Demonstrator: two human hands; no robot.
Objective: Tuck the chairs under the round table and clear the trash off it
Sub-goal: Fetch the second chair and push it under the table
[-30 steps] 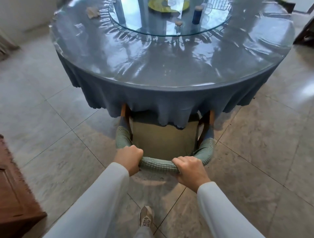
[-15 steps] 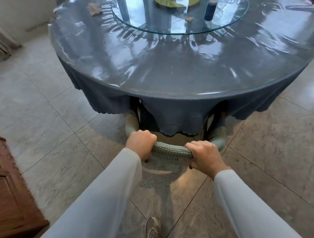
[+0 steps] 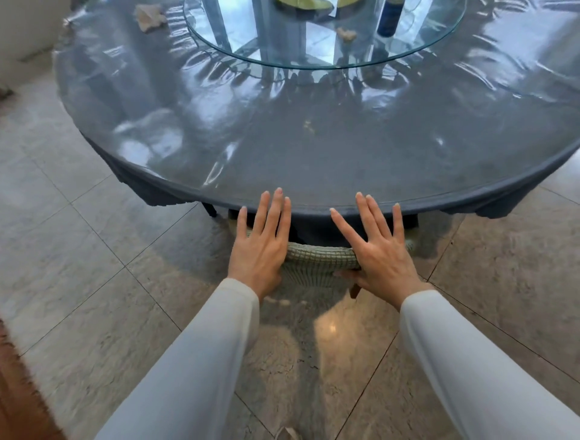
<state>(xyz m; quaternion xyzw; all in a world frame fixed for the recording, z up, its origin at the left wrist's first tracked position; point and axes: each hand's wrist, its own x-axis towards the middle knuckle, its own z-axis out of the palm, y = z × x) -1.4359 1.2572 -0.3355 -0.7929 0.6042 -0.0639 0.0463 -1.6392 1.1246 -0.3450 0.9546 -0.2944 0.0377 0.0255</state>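
Observation:
A chair with a pale green knitted back stands pushed under the round table; only the top of its back and one wooden leg show below the blue cloth. My left hand and my right hand hover flat over the two ends of the chair back, fingers spread, holding nothing. A crumpled tissue lies at the far left of the table. A small scrap sits on the glass turntable. A tiny scrap lies on the plastic cover nearer me.
A dark blue bottle and a yellow-green item stand on the turntable. Pale floor tiles surround the table. A brown wooden piece is at the bottom left. My shoe tip shows at the bottom edge.
The chair slid forward under the table. Both hands let go of its back and opened flat above it. My view moved closer to the table.

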